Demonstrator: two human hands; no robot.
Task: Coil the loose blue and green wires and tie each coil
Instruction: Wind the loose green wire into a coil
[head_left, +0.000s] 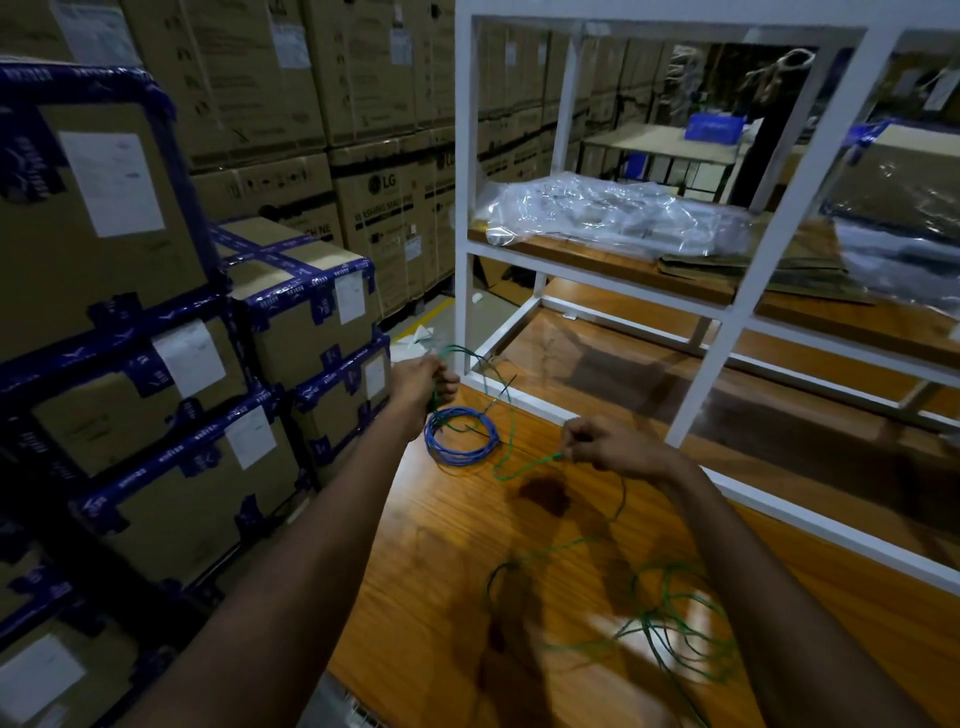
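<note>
A blue wire coil (461, 435) lies on the wooden table (457, 561) near its far left corner. My left hand (423, 379) is closed around one end of the green wire (511, 462) just above and behind the coil. My right hand (608, 444) pinches the same green wire farther along, to the right of the coil. Between the hands the wire sags across the coil's right side. From my right hand it trails toward me into a loose green tangle (670, 623) on the near part of the table.
A white metal shelf frame (748, 291) stands on the table's right and far side, holding crumpled clear plastic (613, 213). Stacked cardboard boxes with blue tape (171, 364) crowd the left. Taller cartons (384, 202) fill the background.
</note>
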